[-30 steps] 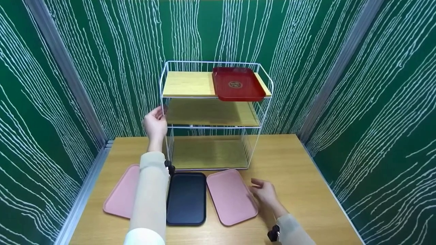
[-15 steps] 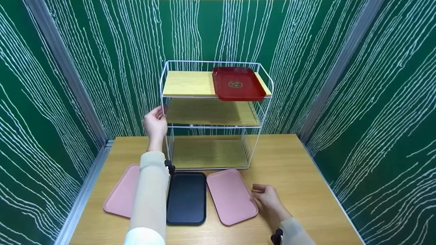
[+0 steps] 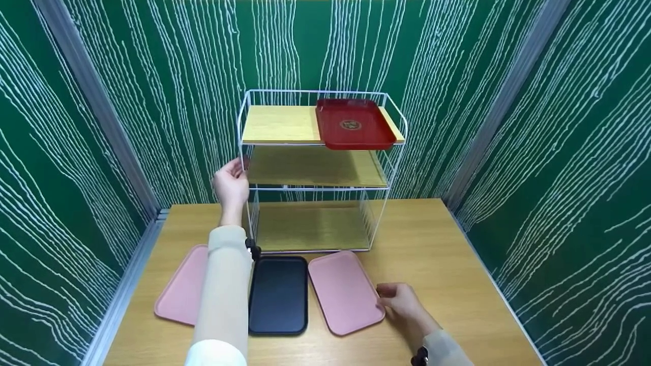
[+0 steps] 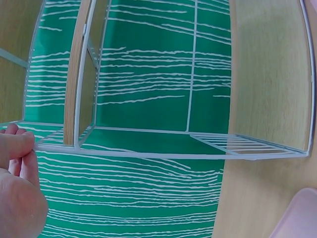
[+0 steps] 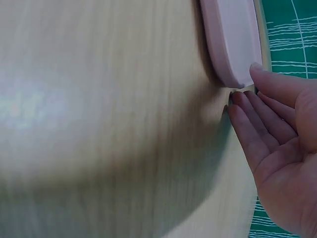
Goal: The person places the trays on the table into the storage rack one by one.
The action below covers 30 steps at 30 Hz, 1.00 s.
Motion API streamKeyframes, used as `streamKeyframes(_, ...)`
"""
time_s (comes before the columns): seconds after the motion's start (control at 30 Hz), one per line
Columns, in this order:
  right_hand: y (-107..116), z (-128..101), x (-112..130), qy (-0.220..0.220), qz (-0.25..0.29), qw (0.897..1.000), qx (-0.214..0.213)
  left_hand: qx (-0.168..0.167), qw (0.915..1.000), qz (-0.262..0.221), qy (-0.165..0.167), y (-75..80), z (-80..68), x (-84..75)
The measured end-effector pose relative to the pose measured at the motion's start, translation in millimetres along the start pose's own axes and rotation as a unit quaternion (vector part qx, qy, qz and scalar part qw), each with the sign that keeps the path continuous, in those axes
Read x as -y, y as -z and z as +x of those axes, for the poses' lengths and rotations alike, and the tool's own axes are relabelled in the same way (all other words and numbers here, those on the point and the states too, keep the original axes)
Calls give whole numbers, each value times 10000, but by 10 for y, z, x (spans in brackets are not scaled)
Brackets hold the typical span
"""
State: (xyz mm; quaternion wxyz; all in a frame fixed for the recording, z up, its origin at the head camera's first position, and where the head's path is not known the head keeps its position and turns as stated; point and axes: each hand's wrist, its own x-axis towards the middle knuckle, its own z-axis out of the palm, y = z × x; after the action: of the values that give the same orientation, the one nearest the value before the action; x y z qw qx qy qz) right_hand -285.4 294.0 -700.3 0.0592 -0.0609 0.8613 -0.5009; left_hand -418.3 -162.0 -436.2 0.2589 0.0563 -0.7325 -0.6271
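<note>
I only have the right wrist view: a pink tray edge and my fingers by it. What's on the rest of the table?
Observer: That pink tray lies beside a black tray, with another pink tray further left.
Operator: Where's the left hand?
Observer: The left hand grips the front left post of a white wire rack.
Operator: Anything on the rack?
Observer: A red tray sits on its top shelf, right side.

A staged test booth: green patterned walls (image 3: 152, 76) with metal corner strips (image 3: 96, 107) closely enclose a small wooden tabletop (image 3: 432, 244).
</note>
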Motion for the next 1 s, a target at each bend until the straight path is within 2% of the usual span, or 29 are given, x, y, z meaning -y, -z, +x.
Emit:
streamKeyframes(0.33, -7, -94, -53, 34, 284, 9994, 217, 62, 9999, -100, 68, 0, 5, -18)
streamKeyframes(0.87, -106, -119, 2, -143, 101, 9996, -202, 79, 9995, -84, 293, 6, 4, -22)
streamKeyframes(1.0, -142, -113, 8, -126, 119, 9995, -273, 78, 9997, -60, 226, 17, 2, -19)
